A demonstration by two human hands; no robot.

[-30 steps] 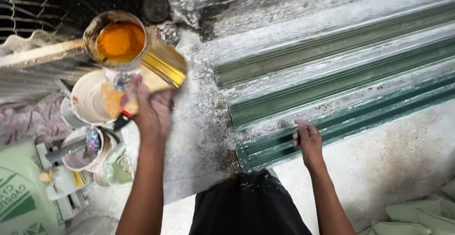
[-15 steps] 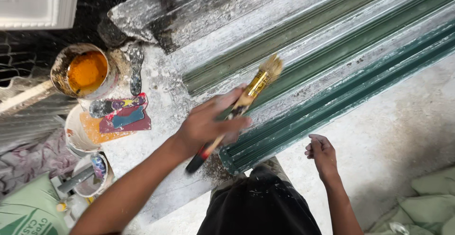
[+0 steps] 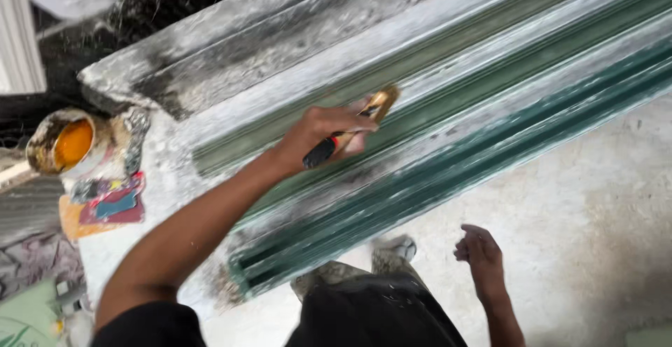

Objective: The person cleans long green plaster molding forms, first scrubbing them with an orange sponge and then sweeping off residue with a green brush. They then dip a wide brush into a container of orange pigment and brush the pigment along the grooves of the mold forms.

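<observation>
My left hand (image 3: 323,131) grips a paintbrush (image 3: 350,131) with a black and red handle and yellow-wet bristles. The bristles touch a long grooved moulding (image 3: 490,102) that runs diagonally across the view, green in its grooves and whitish grey on its ridges. My right hand (image 3: 478,250) hangs free below the moulding's near edge, fingers loosely curled and holding nothing. An open tin of orange-yellow paint (image 3: 68,144) stands at the left, well away from the brush.
A colourful flat packet (image 3: 108,203) lies on the dusty surface below the tin. My shoe (image 3: 392,250) shows under the moulding's near end. A pale concrete floor (image 3: 595,200) spreads to the right. Green sacks (image 3: 28,315) sit at the lower left.
My left hand carried the brush from the paint tin across to the moulding and laid the bristles on it. My right hand came off the moulding's edge and now hangs free.
</observation>
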